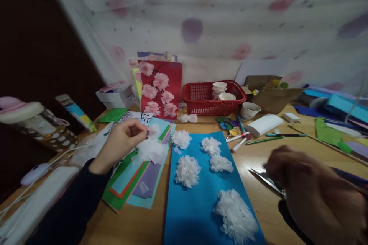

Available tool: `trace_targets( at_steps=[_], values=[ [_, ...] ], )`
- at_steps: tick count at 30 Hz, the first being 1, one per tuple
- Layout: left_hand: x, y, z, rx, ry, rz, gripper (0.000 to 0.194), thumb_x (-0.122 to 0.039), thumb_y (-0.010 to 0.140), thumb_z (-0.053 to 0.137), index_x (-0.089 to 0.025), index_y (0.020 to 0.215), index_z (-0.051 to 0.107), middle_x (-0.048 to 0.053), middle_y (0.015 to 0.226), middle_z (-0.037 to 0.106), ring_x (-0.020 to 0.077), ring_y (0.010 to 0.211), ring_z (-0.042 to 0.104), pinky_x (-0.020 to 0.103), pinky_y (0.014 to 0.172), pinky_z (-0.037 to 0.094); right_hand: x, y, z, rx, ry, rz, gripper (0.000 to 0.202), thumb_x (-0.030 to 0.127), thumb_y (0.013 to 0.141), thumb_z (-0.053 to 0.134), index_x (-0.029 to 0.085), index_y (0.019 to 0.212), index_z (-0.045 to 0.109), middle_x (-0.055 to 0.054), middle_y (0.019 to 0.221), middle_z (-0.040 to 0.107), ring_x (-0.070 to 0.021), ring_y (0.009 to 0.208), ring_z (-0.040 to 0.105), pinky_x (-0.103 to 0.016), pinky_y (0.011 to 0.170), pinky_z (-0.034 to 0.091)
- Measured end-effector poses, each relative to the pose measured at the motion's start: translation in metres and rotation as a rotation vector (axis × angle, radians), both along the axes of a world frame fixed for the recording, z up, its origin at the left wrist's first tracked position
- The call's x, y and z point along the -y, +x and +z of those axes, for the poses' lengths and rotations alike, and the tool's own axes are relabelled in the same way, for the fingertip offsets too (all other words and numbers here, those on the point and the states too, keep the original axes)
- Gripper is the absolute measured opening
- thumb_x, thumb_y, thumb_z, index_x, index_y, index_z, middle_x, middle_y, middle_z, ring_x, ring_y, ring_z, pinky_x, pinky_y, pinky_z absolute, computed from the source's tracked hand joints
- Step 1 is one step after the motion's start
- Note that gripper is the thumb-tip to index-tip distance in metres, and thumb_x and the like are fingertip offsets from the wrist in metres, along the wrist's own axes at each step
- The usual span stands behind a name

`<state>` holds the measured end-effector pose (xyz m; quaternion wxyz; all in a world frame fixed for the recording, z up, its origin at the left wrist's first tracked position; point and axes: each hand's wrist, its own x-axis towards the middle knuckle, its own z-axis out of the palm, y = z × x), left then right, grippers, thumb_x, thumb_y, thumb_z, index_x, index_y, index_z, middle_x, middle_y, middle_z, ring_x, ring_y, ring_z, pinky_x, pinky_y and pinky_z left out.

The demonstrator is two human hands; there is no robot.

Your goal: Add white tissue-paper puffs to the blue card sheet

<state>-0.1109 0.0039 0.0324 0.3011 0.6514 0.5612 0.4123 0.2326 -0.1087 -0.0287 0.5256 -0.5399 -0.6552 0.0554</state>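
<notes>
Above the tabletop (115, 229), our left hand (126, 138) pinches tissue (154, 131) left of the blue sheet (189, 206); our blurred right hand (316, 187), we cannot tell.

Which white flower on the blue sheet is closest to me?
The ruffled white paper flower at the lower right of the rectangular blue sheet; the other four lie farther up.

Two hands: one left hand (130, 134), one right hand (313, 187). Five white flowers (188, 171) on one blue sheet (191, 214). Far: six pink flowers (161, 81) on one red card (176, 78), one basket (201, 109). One cup (250, 111) outside basket, right. One bottle (33, 124), left.
</notes>
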Motion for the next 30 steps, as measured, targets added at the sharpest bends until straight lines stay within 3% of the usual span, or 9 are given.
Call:
trace_targets(
  at_steps=[2,4,6,8,14,18,22,27,30],
  values=[
    [0.003,0.030,0.008,0.063,-0.108,-0.252,0.016,-0.027,0.066,0.063,-0.017,0.062,0.052,0.002,0.073,0.067,0.0152,0.068,0.063,0.024,0.063,0.049,-0.023,-0.018,0.029,-0.057,-0.136,0.120,0.032,0.040,0.090,0.047,0.020,0.074,0.066,-0.003,0.066,0.062,-0.0131,0.054,0.053,-0.024,0.049,0.044],
    [0.007,0.062,0.010,0.122,-0.209,-0.464,0.015,-0.025,0.066,0.065,-0.016,0.064,0.053,0.003,0.074,0.066,0.0146,0.069,0.062,0.023,0.063,0.048,-0.037,-0.031,0.044,-0.155,-0.290,0.261,0.028,0.045,0.082,0.058,0.019,0.079,0.068,-0.004,0.069,0.066,-0.0141,0.058,0.058,-0.022,0.046,0.044],
    [0.010,0.089,0.006,0.166,-0.250,-0.625,0.015,-0.024,0.068,0.064,-0.015,0.064,0.053,0.003,0.075,0.066,0.0134,0.069,0.061,0.023,0.062,0.047,-0.043,-0.036,0.045,-0.277,-0.475,0.401,0.037,0.049,0.077,0.063,0.017,0.096,0.067,-0.005,0.071,0.068,-0.0124,0.053,0.056,-0.020,0.039,0.040],
    [0.010,0.108,-0.001,0.164,-0.252,-0.698,0.014,-0.023,0.070,0.063,-0.015,0.065,0.053,0.003,0.073,0.064,0.0115,0.065,0.058,0.021,0.059,0.045,-0.044,-0.035,0.037,-0.404,-0.599,0.492,0.045,0.049,0.074,0.066,0.015,0.102,0.065,-0.007,0.075,0.069,-0.0119,0.054,0.057,-0.019,0.037,0.039],
    [0.006,0.125,-0.021,0.171,-0.274,-0.708,0.017,-0.027,0.074,0.066,-0.014,0.078,0.056,0.002,0.075,0.064,0.0121,0.069,0.061,0.022,0.061,0.047,-0.044,-0.030,0.018,-0.647,-0.671,0.469,0.030,0.037,0.072,0.073,0.014,0.088,0.064,-0.004,0.065,0.067,-0.0109,0.055,0.059,-0.018,0.043,0.043],
    [0.008,0.129,-0.026,0.288,-0.380,-0.686,0.038,-0.027,0.067,0.075,-0.015,0.099,0.056,0.003,0.083,0.067,0.0147,0.075,0.065,0.025,0.066,0.051,-0.047,-0.028,0.014,-0.678,-0.621,0.440,0.024,0.033,0.073,0.073,0.015,0.087,0.066,-0.001,0.060,0.065,-0.0085,0.049,0.054,-0.017,0.040,0.038],
    [0.009,0.133,-0.030,0.337,-0.379,-0.691,0.017,-0.022,0.071,0.070,-0.013,0.084,0.064,0.003,0.079,0.069,0.0136,0.073,0.066,0.022,0.065,0.050,-0.047,-0.026,0.009,-0.645,-0.559,0.427,0.020,0.034,0.076,0.069,0.017,0.085,0.071,0.002,0.051,0.055,-0.0056,0.040,0.041,-0.017,0.034,0.029],
    [0.004,0.132,-0.030,0.331,-0.351,-0.670,0.008,-0.011,0.071,0.064,-0.013,0.078,0.066,0.002,0.077,0.069,0.0135,0.074,0.066,0.023,0.069,0.051,-0.044,-0.026,0.013,-0.608,-0.562,0.465,0.016,0.031,0.077,0.066,0.019,0.085,0.074,0.000,0.063,0.063,-0.0049,0.042,0.040,-0.017,0.034,0.027],
    [0.002,0.132,-0.030,0.416,-0.433,-0.630,0.019,-0.018,0.074,0.064,-0.013,0.093,0.063,0.003,0.081,0.070,0.0163,0.076,0.068,0.029,0.076,0.053,-0.042,-0.025,0.016,-0.543,-0.535,0.478,0.020,0.028,0.078,0.064,0.020,0.093,0.074,-0.004,0.077,0.069,-0.0062,0.049,0.044,-0.017,0.037,0.029]
  ],
)
